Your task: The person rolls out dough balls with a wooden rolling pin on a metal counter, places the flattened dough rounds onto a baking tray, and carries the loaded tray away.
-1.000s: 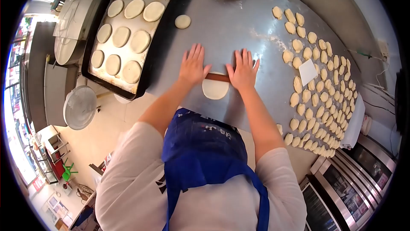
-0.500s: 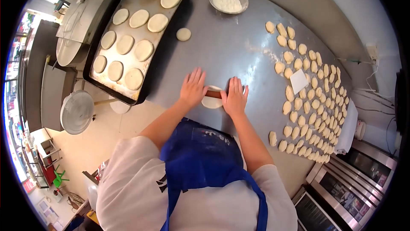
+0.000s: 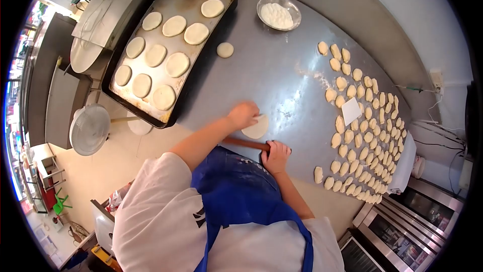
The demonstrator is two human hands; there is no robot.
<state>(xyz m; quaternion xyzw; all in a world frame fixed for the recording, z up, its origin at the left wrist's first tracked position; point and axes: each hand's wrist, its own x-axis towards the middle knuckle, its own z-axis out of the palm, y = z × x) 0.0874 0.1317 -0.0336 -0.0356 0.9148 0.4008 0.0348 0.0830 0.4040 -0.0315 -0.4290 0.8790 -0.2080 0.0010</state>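
A flat dough round (image 3: 255,128) lies on the metal table close to the apron. My left hand (image 3: 243,115), slightly blurred, has its fingers closed at the upper left edge of that round. Wrapped round one end of a brown wooden rolling pin (image 3: 245,143) is my right hand (image 3: 276,157). The pin sits between the round and my apron, apart from the dough, its other end near my left forearm. Farther up the table is a smaller, thicker dough piece (image 3: 225,49).
A black-rimmed baking tray (image 3: 173,115) with several dough rounds stands at the left. A metal bowl (image 3: 296,23) of white flour is at the back. Many small dough pieces (image 3: 357,74) and a white scraper (image 3: 351,111) cover the right side.
My right hand has drawn the rolling pin off the dough toward my apron. My left hand has left the pin and closed at the dough's edge. The view has shifted slightly.
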